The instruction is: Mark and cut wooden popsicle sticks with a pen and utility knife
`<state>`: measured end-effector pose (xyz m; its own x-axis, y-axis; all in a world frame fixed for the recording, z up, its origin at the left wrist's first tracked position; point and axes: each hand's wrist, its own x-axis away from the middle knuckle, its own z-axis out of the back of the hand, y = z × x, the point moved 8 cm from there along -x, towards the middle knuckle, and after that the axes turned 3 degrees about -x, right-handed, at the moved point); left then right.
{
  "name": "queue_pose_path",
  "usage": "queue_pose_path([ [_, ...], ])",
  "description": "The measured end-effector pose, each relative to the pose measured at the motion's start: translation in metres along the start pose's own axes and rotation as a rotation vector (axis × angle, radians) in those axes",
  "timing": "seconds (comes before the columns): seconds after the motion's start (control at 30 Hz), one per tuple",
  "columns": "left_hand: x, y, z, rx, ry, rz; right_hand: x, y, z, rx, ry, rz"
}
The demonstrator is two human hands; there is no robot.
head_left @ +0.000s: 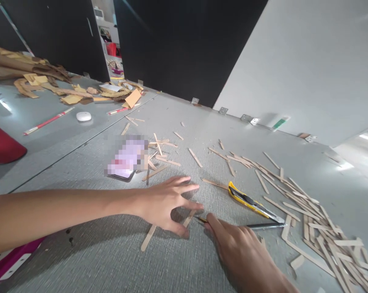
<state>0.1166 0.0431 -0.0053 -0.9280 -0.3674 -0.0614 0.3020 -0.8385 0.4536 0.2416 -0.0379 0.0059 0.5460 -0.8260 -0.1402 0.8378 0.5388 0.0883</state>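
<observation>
My left hand (165, 203) reaches in from the left with fingers spread, thumb and forefinger resting around a short wooden stick (188, 219) on the grey table (110, 252). My right hand (239, 248) comes from the lower right, closed on a thin pencil (263, 225) whose tip touches that stick. A longer wooden stick (148, 237) lies just below my left hand. A yellow utility knife (251, 202) lies right of the hands, its blade pointing away to the right.
Several loose wooden sticks (318, 228) are scattered across the right side. A phone (125, 160) lies beyond my left hand. Cardboard scraps (34, 77), a white puck (83, 116) and a red rod (48, 121) sit far left; a red object (2, 146) is at the left edge.
</observation>
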Motion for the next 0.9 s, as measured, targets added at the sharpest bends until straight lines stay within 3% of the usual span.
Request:
queue_pose_path([
  [0.2, 0.001, -0.002, -0.001, 0.078, -0.069, 0.022, 0.002, -0.007, -0.003, 0.016, 0.06, 0.024],
  [0.53, 0.0, 0.003, 0.0, 0.074, -0.053, -0.018, 0.006, -0.015, -0.001, 0.114, 0.046, 0.027],
  [0.9, 0.0, 0.003, -0.001, 0.069, -0.043, -0.029, 0.004, -0.005, 0.0, 0.068, 0.008, -0.034],
])
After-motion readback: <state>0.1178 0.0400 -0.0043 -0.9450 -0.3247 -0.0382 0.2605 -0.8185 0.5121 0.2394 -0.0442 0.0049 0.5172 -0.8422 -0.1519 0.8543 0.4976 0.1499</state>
